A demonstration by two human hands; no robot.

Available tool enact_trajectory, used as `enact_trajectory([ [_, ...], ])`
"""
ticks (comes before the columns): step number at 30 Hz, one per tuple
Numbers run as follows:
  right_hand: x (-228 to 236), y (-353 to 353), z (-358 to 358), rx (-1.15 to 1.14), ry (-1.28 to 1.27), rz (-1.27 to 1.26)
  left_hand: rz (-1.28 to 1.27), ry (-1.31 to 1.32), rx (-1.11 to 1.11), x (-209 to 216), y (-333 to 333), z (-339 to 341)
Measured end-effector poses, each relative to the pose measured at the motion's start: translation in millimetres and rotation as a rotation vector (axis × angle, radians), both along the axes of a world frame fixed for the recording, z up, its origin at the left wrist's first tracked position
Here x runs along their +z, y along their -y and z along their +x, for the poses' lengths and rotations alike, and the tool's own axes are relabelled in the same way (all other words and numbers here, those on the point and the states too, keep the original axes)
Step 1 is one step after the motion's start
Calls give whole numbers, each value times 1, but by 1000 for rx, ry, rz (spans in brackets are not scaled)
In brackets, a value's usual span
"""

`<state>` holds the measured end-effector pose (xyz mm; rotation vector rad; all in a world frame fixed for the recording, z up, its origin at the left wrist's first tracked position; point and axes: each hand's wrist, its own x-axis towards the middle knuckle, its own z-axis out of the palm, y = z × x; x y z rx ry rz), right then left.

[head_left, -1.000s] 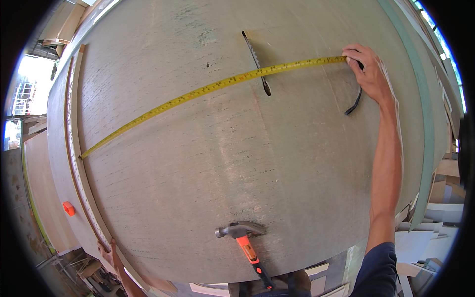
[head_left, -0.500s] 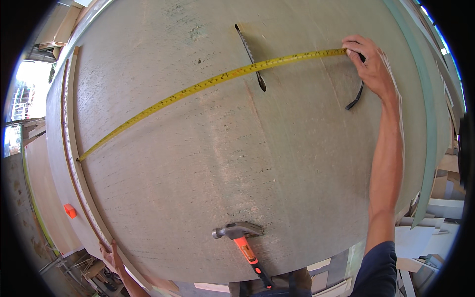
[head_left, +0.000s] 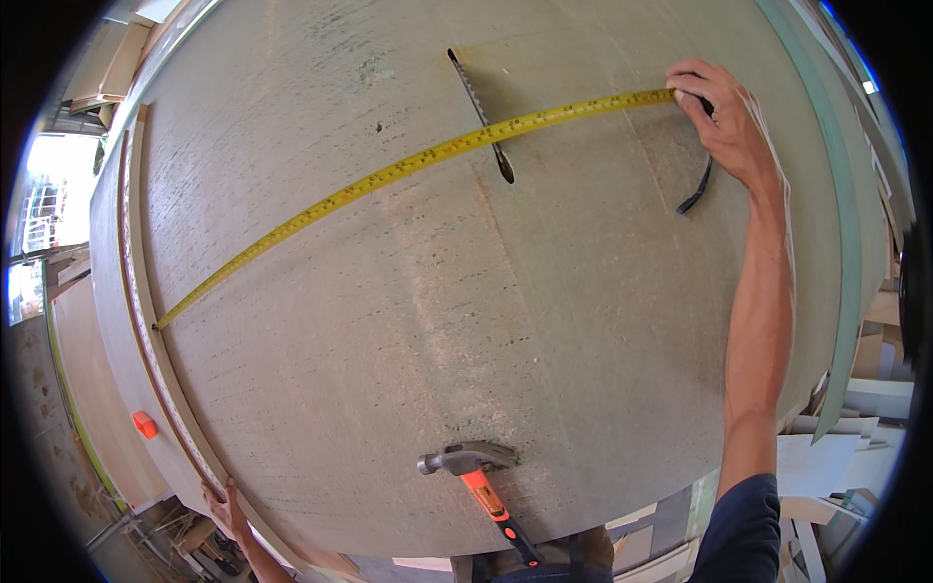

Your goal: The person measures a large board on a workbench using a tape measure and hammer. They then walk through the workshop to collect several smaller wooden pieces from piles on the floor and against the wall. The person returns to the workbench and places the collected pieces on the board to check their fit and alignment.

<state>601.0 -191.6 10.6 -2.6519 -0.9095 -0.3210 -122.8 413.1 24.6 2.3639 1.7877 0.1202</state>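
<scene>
Apparently one right hand (head_left: 727, 124) holds one tape measure (head_left: 510, 127).

Left of the table (head_left: 603, 321), a window (head_left: 60, 180) glares white near a wood panel (head_left: 92, 379); right of the table, boards (head_left: 814, 464) crowd together.

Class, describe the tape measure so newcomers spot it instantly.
Find the broad greyish tabletop with a dark, toothed metal saw blade. Across the blade, reaching the right hand, runs the long yellow tape measure, the only yellow strip bearing dark markings.
</scene>
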Motion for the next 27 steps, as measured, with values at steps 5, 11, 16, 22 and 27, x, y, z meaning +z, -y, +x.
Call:
enact_trajectory([
  [5, 3, -3, -1, -5, -24, -1, -12, 0, 12, 0, -1, -3],
  [11, 5, 1, 0, 13, 11, -11, -5, -59, 3, -1, -3, -4],
  [16, 3, -5, 1, 14, -22, 20, 20, -80, 31, 4, 8, -1],
  [22, -13, 14, 11, 97, 28, 37, 118, -195, 19, 6, 13, 9],
  [27, -6, 4, 4, -9, -72, -38, 10, 79, 60, 3, 9, 3],
])
